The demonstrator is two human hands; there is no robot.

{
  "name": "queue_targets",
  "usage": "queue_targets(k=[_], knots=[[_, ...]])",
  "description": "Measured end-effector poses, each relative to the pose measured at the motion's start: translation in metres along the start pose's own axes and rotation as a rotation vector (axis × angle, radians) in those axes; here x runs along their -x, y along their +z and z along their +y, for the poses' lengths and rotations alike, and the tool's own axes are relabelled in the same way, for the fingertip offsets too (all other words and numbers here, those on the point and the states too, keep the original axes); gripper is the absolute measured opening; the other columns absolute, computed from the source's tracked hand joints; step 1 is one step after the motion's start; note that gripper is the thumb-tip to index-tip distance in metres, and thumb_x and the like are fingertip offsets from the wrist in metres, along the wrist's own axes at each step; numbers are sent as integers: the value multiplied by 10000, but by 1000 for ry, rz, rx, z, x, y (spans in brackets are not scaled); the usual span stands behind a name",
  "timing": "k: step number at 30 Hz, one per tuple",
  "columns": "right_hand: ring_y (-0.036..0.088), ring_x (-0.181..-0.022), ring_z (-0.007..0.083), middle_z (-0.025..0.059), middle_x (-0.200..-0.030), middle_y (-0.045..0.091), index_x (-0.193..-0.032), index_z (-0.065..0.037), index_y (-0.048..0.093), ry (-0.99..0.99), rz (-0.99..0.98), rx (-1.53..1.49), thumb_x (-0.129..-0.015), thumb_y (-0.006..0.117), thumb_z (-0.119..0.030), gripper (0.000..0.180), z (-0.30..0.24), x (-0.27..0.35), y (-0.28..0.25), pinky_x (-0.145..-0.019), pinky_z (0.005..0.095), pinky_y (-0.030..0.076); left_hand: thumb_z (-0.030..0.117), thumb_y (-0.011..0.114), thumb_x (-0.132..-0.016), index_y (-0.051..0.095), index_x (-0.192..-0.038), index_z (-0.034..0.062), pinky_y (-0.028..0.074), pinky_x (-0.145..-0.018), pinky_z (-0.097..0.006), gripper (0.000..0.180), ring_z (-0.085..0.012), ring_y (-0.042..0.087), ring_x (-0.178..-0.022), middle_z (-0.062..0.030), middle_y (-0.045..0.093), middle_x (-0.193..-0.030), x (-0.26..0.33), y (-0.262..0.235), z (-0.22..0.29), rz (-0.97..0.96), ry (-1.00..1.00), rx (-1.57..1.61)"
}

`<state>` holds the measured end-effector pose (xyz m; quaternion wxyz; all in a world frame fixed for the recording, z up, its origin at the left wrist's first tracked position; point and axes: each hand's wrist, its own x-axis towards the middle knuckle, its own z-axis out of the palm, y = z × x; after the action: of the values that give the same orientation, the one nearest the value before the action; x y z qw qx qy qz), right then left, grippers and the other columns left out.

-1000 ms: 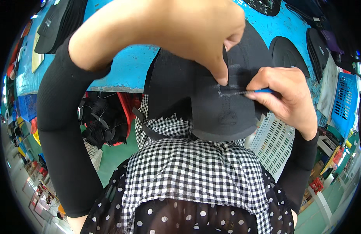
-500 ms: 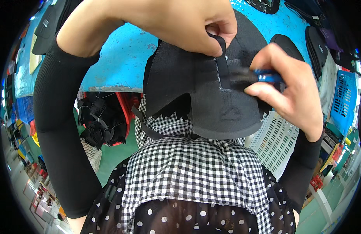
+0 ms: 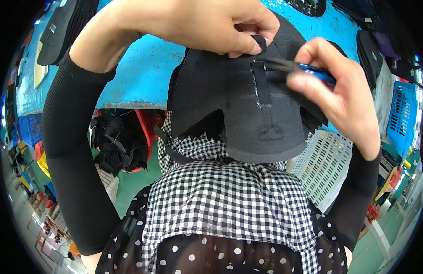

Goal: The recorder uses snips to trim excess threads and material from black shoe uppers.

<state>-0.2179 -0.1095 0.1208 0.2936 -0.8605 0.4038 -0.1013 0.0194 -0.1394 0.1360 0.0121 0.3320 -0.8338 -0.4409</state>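
A black padded fabric piece [image 3: 243, 114] with rounded lobes lies at the table's front edge and over my lap. A narrow strip-shaped cut [image 3: 263, 86] with pale, frayed edges runs down its middle. My left hand [image 3: 220, 27] is closed at the far end of the cut, pinching the end of a black fabric strip [image 3: 260, 43] between thumb and fingers. My right hand [image 3: 341, 86] grips blue-handled scissors [image 3: 316, 72]. Their grey blades point left and reach the top of the cut, just below my left fingertips.
Under the blue table [image 3: 138, 73], a red bin [image 3: 147, 137] holds black scraps. A white perforated basket [image 3: 323, 164] stands at the right of my lap. Stacked black pieces [image 3: 67, 32] lie at the far left, more [image 3: 371, 59] at the right. A blue crate [image 3: 401, 112] is further right.
The scissors have moved up and left, from beside the cut to its top end. My left fingers have shifted slightly, and the strip part that stood up along the cut now lies flatter.
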Motion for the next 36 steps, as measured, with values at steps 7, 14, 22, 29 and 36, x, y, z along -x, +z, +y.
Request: queue_targets(k=[7, 14, 22, 29, 36], knots=[[654, -616, 197, 151, -1081, 678, -1050, 17, 601, -257, -30, 561, -831, 703, -267, 372, -43, 5, 44, -482, 268, 499, 175, 573, -926, 586, -973, 52, 421, -539, -299, 132, -146, 512, -589, -53, 566, -687, -12, 0, -35, -133, 128, 57], [624, -494, 157, 229, -723, 683, -849, 101, 635, -296, 159, 759, -706, 669, -106, 254, -63, -5, 68, -383, 268, 459, 68, 569, -913, 525, -940, 26, 330, -608, -209, 67, -14, 396, -733, 62, 442, -782, -7, 12, -49, 296, 46, 257], [633, -556, 176, 73, -719, 678, -959, -50, 629, -491, 246, -129, -884, 641, -200, 168, 8, -22, 42, -504, 251, 483, 265, 550, -980, 560, -1119, 69, 175, -496, -184, 240, 6, 264, -547, 89, 342, -676, 36, -27, -32, 782, 4, 310], [513, -660, 77, 13, -837, 620, -1084, -41, 621, 41, 658, -10, -987, 536, -203, 207, 208, 25, -21, -609, 237, 441, -1, 622, -886, 579, -907, 27, 380, -555, -210, 56, -38, 482, -644, 22, 523, -775, -47, 34, 60, 387, 397, 134], [621, -892, 339, 149, -955, 617, -1073, -44, 567, 271, 698, 511, -881, 547, -108, 203, 193, 57, 43, -773, 448, 506, 117, 628, -839, 561, -848, 73, 438, -828, -378, 81, -257, 617, -943, -115, 650, -999, -126, 98, 58, -42, 490, -457]])
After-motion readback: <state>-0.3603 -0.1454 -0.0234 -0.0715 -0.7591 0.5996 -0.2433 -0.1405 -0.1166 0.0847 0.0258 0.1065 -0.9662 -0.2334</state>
